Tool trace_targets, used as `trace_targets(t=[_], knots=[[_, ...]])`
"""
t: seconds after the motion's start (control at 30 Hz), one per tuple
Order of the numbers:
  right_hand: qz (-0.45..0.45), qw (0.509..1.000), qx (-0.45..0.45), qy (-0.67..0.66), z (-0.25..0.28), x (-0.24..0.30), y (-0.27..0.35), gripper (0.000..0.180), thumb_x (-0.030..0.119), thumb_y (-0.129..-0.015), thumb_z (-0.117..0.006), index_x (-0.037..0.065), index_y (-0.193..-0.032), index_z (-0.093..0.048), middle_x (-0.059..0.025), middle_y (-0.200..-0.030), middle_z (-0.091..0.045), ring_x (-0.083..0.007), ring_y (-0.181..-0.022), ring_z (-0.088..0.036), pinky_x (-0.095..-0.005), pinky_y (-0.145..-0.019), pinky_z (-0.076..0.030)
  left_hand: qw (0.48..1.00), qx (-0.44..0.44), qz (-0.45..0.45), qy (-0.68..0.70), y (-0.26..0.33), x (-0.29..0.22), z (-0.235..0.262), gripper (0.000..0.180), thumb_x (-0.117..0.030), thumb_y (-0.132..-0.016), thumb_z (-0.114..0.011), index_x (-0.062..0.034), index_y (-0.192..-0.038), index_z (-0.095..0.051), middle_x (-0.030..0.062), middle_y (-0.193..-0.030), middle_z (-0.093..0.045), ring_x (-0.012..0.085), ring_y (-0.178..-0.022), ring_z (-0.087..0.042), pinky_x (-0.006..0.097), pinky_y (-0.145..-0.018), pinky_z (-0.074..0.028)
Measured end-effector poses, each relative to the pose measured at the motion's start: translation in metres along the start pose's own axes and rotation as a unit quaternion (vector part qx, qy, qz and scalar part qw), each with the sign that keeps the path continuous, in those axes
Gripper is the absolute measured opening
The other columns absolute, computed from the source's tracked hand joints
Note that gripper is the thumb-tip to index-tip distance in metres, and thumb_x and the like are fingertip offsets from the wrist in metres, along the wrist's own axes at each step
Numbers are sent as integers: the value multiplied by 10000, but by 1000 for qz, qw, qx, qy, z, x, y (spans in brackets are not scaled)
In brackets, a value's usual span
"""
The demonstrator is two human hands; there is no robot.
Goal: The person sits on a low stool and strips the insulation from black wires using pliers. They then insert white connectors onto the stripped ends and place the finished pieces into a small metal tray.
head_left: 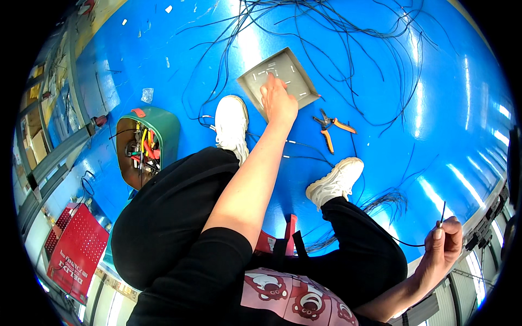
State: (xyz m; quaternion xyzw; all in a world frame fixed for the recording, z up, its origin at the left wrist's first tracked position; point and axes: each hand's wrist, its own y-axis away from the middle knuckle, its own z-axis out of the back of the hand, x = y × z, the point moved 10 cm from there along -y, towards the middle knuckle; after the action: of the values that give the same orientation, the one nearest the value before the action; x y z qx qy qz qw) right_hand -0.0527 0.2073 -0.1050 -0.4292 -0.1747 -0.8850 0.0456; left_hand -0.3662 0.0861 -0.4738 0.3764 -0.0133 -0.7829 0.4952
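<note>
At the lower right of the frame the right hand (443, 242) is pinched shut on one thin black wire (441, 213), its end sticking up above the fingers. Just above centre, the left hand (278, 100) reaches down into a shallow grey tray (302, 76) on the blue floor (446, 108), fingertips closed as if picking up one of the small white pieces (268, 70) lying there; whether it has one in its grip cannot be told. About seven pieces show in the tray, so the work looks partly done, with many loose wires (348, 32) left across the upper frame. One pair of orange-handled pliers (331, 127) lies right of the tray, two white shoes (231, 122) bracket it, and one green tool bag (147, 144) sits at left.
</note>
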Motion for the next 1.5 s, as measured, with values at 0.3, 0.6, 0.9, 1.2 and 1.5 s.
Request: trace_targets(t=[0.3, 0.6, 0.9, 1.2, 1.5], knots=[[5, 1000, -4, 1, 1, 0, 1, 186, 164, -879, -670, 29, -849, -546, 2, -739, -411, -36, -510, -342, -183, -439, -229, 1000, 4, -1, -17, 5, 7, -4, 252, 44, -705, -615, -27, -931, -531, 207, -1450, -356, 327, -1223, -403, 414, -1022, -354], [5, 1000, -4, -1, 1, 0, 1, 180, 157, -877, -670, 28, -850, -548, 1, -738, -409, -37, -511, -340, -182, -438, -233, 1000, 7, 1, -21, 4, 8, -4, 249, 43, -703, -617, -28, -926, -532, 205, -1458, -345, 328, -1231, -399, 416, -1016, -351], [4, 1000, 2, 4, 1, 0, 1, 180, 152, -877, -668, 21, -845, -549, 1, -734, -405, -39, -519, -340, -185, -445, -228, 999, 12, 1, -37, 2, 9, -3, 236, 42, -704, -616, -33, -916, -542, 199, -1465, -339, 319, -1234, -397, 410, -1017, -345], [5, 1000, 2, 6, 2, 0, 0, 175, 149, -876, -667, 22, -843, -552, 4, -732, -402, -38, -523, -339, -185, -450, -227, 998, 1, -21, -57, -2, 1, 3, 201, 20, -722, -573, -58, -898, -512, 196, -1464, -353, 333, -1256, -376, 427, -1024, -338], [1, 1000, -8, -2, 2, 0, 1, 174, 148, -873, -671, 28, -843, -550, 8, -733, -396, -38, -531, -337, -184, -451, -226, 992, 39, -58, -101, -13, -12, -2, 293, 45, -734, -587, -7, -1022, -578, 173, -1486, -318, 310, -1253, -384, 395, -1007, -355]])
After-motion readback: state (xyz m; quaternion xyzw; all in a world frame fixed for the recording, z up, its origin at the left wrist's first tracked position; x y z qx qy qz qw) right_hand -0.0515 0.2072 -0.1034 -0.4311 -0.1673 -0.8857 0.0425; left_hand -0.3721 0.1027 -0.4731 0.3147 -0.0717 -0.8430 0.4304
